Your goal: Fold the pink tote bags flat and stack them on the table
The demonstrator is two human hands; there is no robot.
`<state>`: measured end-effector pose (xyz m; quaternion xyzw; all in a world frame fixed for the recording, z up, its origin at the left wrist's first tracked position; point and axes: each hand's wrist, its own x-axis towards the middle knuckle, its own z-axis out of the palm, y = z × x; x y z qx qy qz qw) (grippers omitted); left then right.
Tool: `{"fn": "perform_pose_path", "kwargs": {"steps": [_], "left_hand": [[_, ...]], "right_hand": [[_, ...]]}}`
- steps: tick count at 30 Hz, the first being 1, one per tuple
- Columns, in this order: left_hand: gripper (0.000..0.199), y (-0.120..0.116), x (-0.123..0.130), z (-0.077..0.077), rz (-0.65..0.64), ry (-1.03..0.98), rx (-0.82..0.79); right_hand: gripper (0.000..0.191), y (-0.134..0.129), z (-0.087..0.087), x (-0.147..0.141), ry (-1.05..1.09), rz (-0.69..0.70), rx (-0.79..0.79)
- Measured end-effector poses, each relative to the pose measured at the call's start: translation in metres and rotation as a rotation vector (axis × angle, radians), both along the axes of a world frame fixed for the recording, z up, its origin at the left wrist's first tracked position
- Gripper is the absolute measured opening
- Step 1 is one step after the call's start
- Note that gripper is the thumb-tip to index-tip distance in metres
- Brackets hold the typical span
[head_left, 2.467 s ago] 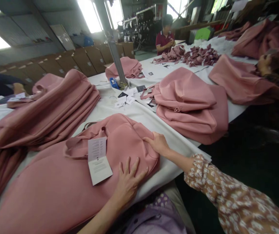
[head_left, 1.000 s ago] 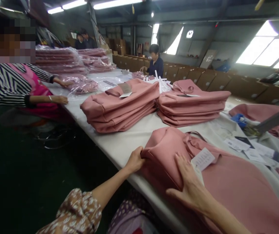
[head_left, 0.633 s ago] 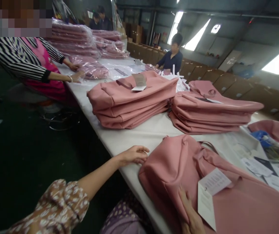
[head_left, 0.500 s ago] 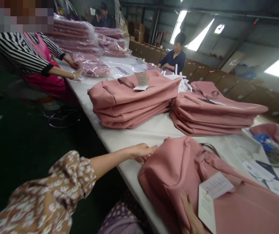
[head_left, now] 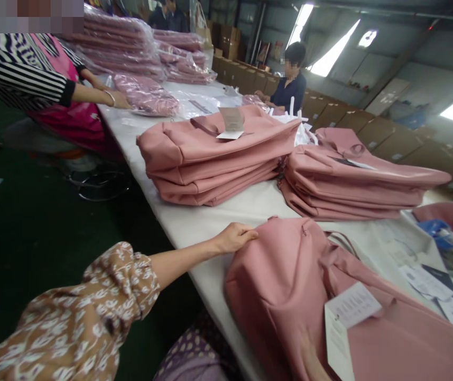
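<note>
A pink bag [head_left: 274, 270] lies on the white table at the front right, with an open white tag [head_left: 353, 307] on its top. My left hand [head_left: 236, 238] pinches the bag's far left edge, its fingers closed on the pink material. My right hand [head_left: 313, 360] is at the bottom edge of the view, pressed against the bag's front beside the tag. Only part of it shows and its fingertips blur into the material, so its grip is unclear.
Beyond are two stacks of pink bags [head_left: 218, 159] [head_left: 353, 180]. Papers [head_left: 428, 283] lie at the right. A person in striped sleeves [head_left: 24, 69] handles a plastic-wrapped bag [head_left: 142, 95] at the far left. Another person [head_left: 289, 87] sits behind the table [head_left: 174, 225].
My left hand has closed on the bag's edge, where its fingers were looser before. My right hand has sunk slightly lower. The striped-sleeved person's hands have shifted at the wrapped bag.
</note>
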<state>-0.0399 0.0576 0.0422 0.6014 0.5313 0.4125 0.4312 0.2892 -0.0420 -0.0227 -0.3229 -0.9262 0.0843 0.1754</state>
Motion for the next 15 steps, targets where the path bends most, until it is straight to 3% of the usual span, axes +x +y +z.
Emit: {"fn": "perform_pose_path", "kwargs": {"steps": [4, 6, 8, 11, 14, 15], "left_hand": [[0.045, 0.016, -0.01, -0.033, 0.083, -0.009, -0.058], [0.045, 0.02, -0.015, -0.04, 0.07, -0.029, -0.095], [0.042, 0.016, -0.023, -0.035, 0.043, -0.062, -0.12], [0.039, -0.008, -0.034, -0.017, 0.014, -0.1, -0.087], [0.076, -0.038, -0.034, -0.002, -0.072, -0.02, 0.066], [0.077, -0.045, -0.031, 0.0, -0.086, 0.008, 0.112]], "right_hand": [[0.082, -0.007, -0.004, -0.018, -0.096, 0.02, 0.046], [0.081, -0.004, -0.007, -0.019, -0.112, 0.025, 0.048], [0.08, 0.003, -0.015, -0.015, -0.093, 0.028, 0.053], [0.082, 0.016, -0.036, -0.003, -0.031, 0.046, 0.11], [0.087, 0.02, -0.057, 0.006, -0.032, 0.019, 0.132], [0.088, 0.019, -0.061, 0.008, -0.056, -0.011, 0.123]]}}
